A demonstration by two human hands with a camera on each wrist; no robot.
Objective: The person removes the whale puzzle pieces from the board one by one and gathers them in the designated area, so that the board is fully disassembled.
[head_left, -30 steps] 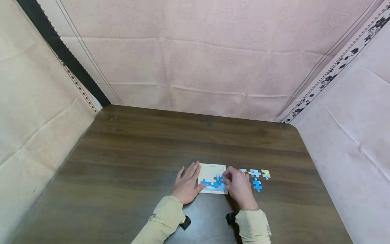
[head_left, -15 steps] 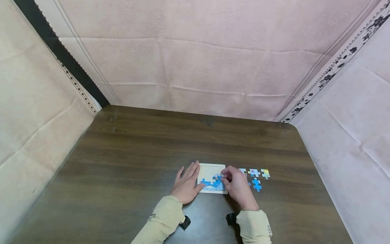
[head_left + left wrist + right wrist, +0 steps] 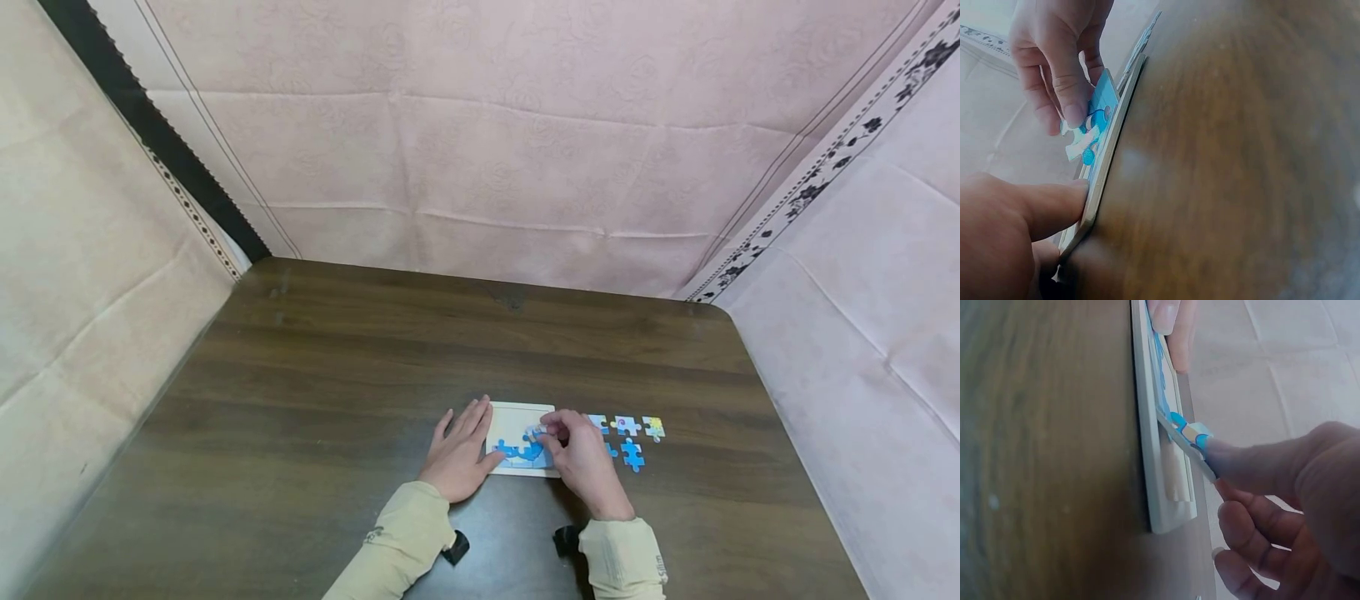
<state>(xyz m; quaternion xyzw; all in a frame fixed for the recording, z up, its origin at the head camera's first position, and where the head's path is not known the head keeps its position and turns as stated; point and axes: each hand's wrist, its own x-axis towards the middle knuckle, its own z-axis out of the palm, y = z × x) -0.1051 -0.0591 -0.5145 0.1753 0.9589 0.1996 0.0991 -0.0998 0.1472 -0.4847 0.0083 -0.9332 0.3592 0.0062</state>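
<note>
A pale puzzle tray lies on the table, with joined blue jigsaw pieces along its near side. My left hand rests on the tray's left edge, fingers extended and thumb on the near left part. Above the tray's right side, my right hand pinches a jigsaw piece between thumb and fingers. That piece is blue with pale parts. In the right wrist view it tilts, its lower end against the blue pieces; whether it interlocks with them I cannot tell.
Several loose jigsaw pieces lie right of the tray, including a blue one, a pale blue one and a yellow one. The brown wooden table is bounded by pale cloth hangings at the back and sides.
My right hand has shifted slightly left over the tray with the jigsaw piece, uncovering more of a loose blue piece beside it. The left hand has stayed in place.
</note>
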